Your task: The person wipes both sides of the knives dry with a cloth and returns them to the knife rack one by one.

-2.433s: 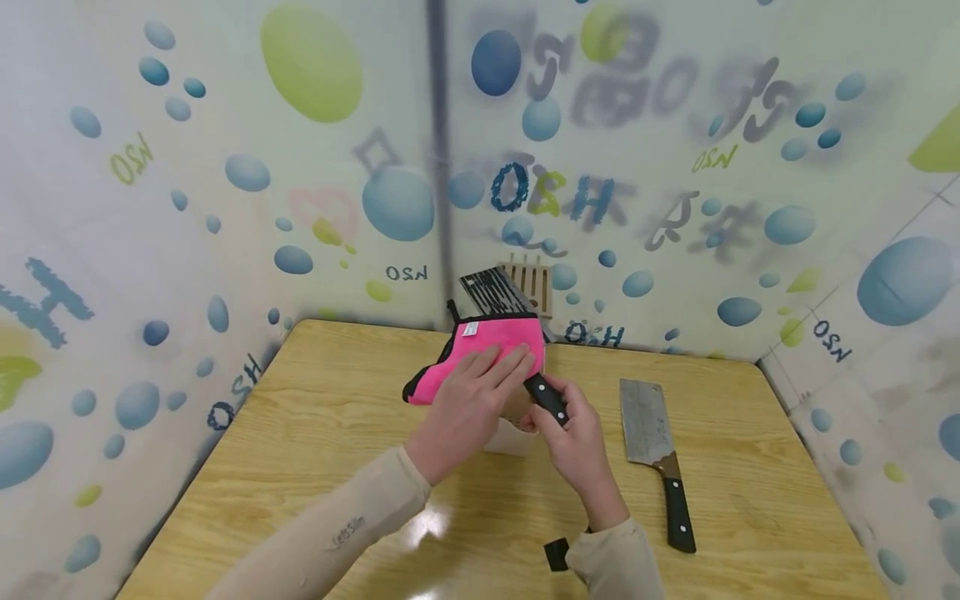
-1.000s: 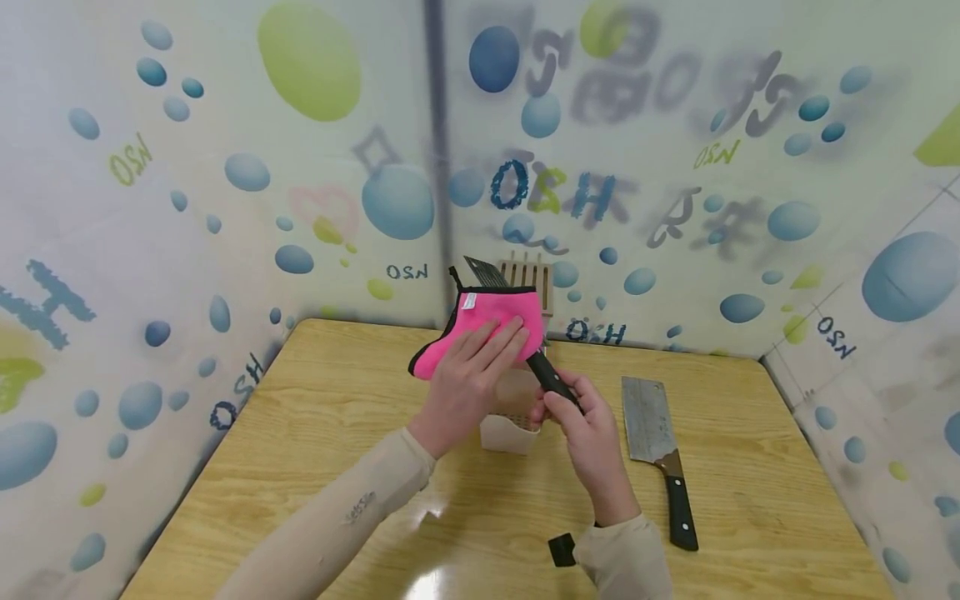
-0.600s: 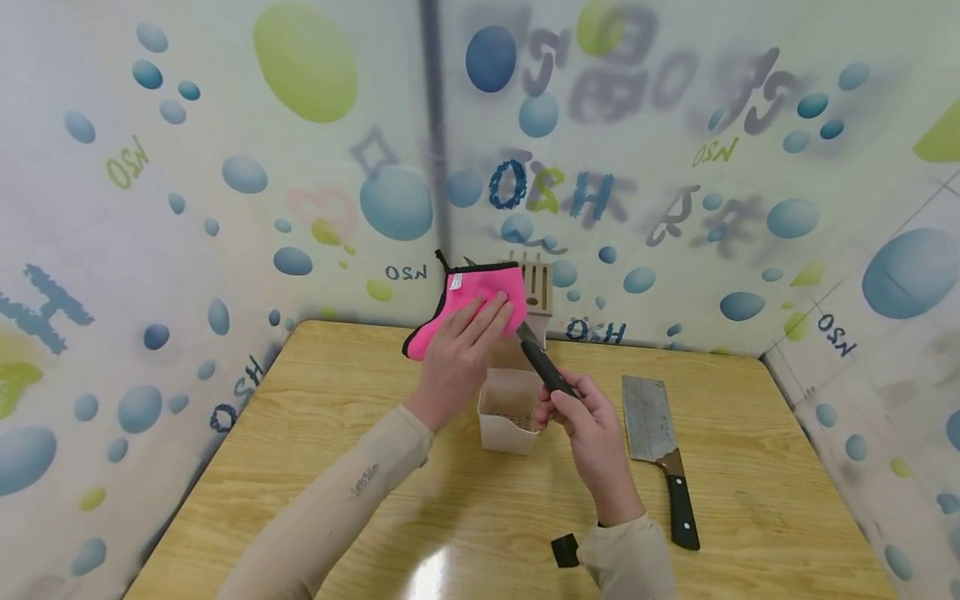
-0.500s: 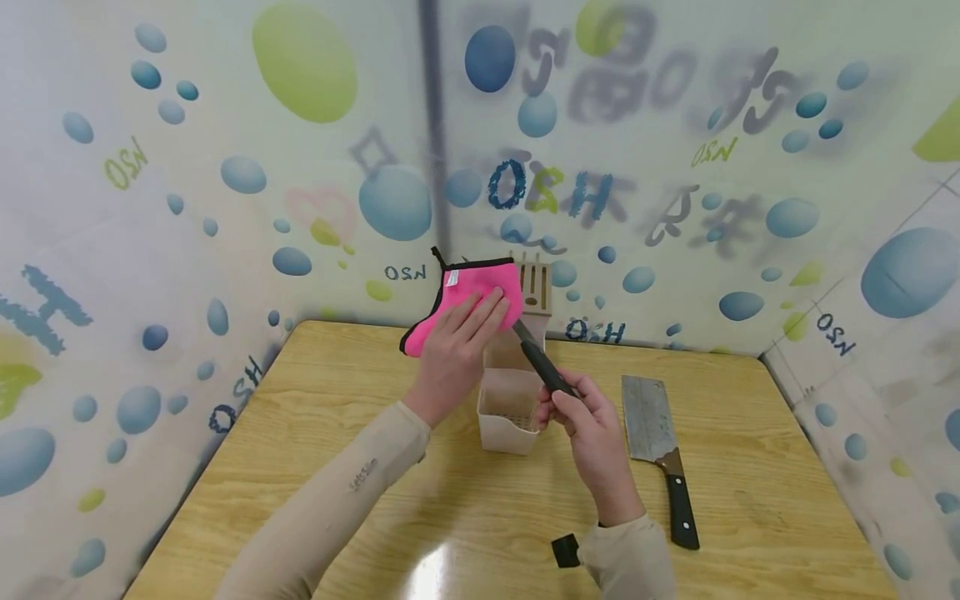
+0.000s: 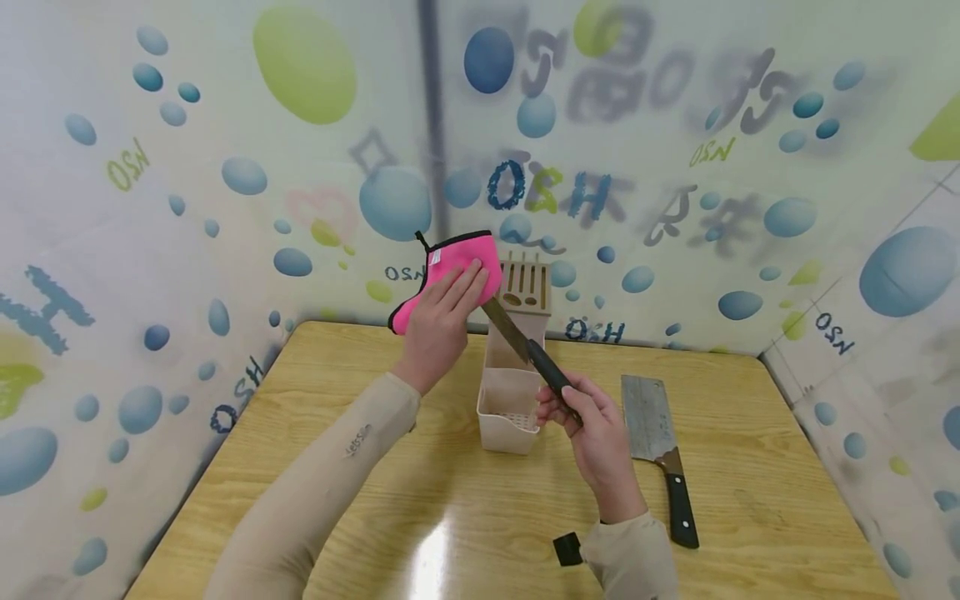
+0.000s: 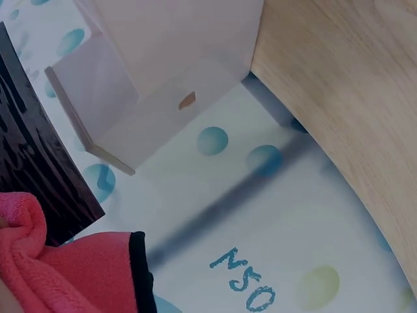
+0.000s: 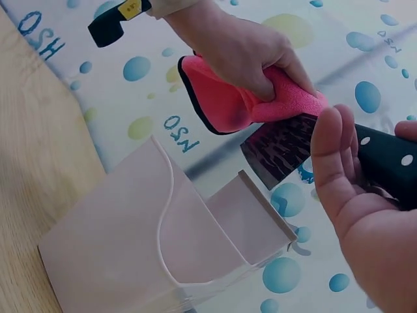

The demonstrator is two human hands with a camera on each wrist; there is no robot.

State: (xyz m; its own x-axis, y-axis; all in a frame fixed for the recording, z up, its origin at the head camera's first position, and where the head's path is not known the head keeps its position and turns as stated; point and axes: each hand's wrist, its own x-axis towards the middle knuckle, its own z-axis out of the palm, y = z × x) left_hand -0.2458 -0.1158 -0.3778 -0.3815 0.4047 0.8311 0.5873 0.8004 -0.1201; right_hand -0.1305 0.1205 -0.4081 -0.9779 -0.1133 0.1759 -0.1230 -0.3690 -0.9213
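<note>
My right hand [image 5: 600,437] grips the black riveted handle of a kitchen knife [image 5: 549,368], held in the air with its blade slanting up to the left. A bright pink cloth [image 5: 461,254] with black edging is folded over the blade. My left hand [image 5: 437,329] pinches the cloth against the blade, thumb on one side and fingers on the other, as the right wrist view shows. In that view the dark-streaked blade [image 7: 277,150] sticks out past the cloth. On the table to the right lies a cleaver [image 5: 651,421] with a black handle.
Below the knife stands a beige knife holder [image 5: 507,437] with a slotted top [image 5: 527,287] and a front cup, close to the back wall. The wooden table [image 5: 360,533] meets patterned walls behind and at both sides. A black piece [image 5: 567,550] shows at the right cuff.
My left hand and the cloth have moved up and left along the blade, away from the handle, baring the blade near it. The right hand keeps its grip; the cleaver stays put.
</note>
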